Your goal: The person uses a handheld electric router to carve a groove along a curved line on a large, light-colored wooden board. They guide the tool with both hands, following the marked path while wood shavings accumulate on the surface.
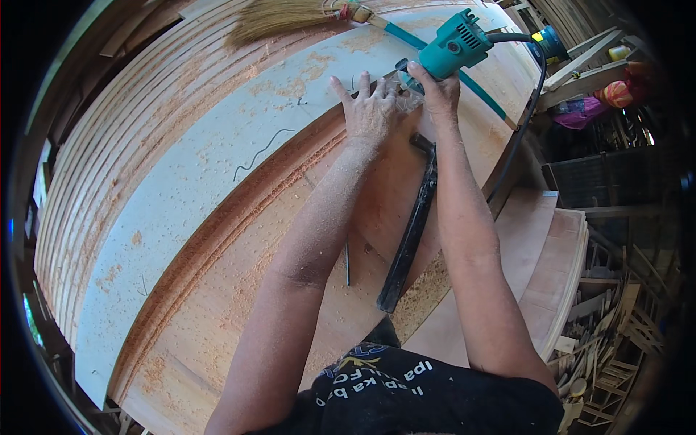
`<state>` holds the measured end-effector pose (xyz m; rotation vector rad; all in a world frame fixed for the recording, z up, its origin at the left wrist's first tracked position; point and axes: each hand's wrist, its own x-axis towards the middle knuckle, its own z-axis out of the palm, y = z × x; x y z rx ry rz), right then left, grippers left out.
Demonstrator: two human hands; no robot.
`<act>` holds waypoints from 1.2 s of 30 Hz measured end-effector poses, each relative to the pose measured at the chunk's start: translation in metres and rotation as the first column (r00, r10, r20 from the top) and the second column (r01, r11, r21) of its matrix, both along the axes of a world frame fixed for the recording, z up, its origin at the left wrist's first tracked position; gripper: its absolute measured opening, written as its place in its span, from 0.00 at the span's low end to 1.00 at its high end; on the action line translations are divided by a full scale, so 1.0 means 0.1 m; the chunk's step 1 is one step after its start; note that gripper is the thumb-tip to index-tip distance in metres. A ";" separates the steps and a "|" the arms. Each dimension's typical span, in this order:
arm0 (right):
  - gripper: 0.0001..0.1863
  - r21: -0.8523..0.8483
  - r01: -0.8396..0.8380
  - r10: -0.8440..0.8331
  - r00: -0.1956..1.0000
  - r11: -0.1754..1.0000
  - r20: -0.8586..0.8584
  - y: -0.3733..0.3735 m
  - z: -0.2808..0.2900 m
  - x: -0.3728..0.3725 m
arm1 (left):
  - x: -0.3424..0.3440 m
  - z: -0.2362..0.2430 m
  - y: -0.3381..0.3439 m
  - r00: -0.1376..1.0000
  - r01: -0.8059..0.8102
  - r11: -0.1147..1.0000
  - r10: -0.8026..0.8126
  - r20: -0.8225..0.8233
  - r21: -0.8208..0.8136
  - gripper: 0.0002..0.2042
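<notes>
A teal trim router [451, 52] stands at the edge of a pale curved template board [210, 156]. My right hand [440, 98] is wrapped round its lower body, near the clear base. Beside the base, my left hand [370, 109] lies with fingers spread, dusty with wood powder, over the template's edge. Under the template is a reddish wooden panel [239, 268] with a curved groove following that edge. Between my forearms a hammer [412, 232] with a black handle lies on the wood. A thin pencil-like rod [347, 262] rests near my left forearm. The router's bit is hidden.
A straw broom [290, 20] with a teal handle lies across the far side, passing behind the router. The router's black cord [538, 94] hangs down at the right. Stacked curved boards [536, 268] and scrap wood [612, 355] are at the right. Shavings cover the surfaces.
</notes>
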<state>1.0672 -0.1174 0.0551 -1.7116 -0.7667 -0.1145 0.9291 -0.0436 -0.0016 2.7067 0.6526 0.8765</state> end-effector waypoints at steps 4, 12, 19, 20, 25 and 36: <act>0.24 0.004 -0.060 0.060 0.998 0.998 -0.009 0.01 0.02 0.01 | 0.01 -0.04 0.03 1.000 -0.010 0.999 0.009 0.010 0.042 0.25; 0.35 -0.027 -0.014 0.014 1.000 1.000 -0.006 -0.03 -0.04 0.20 | 0.03 0.09 -0.03 1.000 -0.002 1.000 0.002 -0.025 -0.006 0.23; 0.35 0.004 -0.027 0.027 0.999 1.000 0.025 0.01 -0.05 0.26 | 0.12 0.04 0.00 0.998 -0.037 0.999 0.038 -0.041 0.031 0.23; 0.34 0.026 -0.036 0.035 0.999 0.999 0.029 0.00 -0.07 0.28 | 0.12 0.04 -0.02 0.998 -0.043 0.999 0.045 -0.050 0.031 0.23; 0.30 0.075 -0.070 0.072 0.997 0.995 -0.025 -0.01 0.01 0.21 | 0.23 -0.01 -0.05 0.998 -0.060 0.997 0.060 0.006 0.042 0.24; 0.27 0.059 -0.040 0.040 0.999 0.997 -0.003 -0.03 0.12 0.26 | 0.34 0.04 -0.07 0.999 -0.045 0.998 0.046 -0.021 0.045 0.26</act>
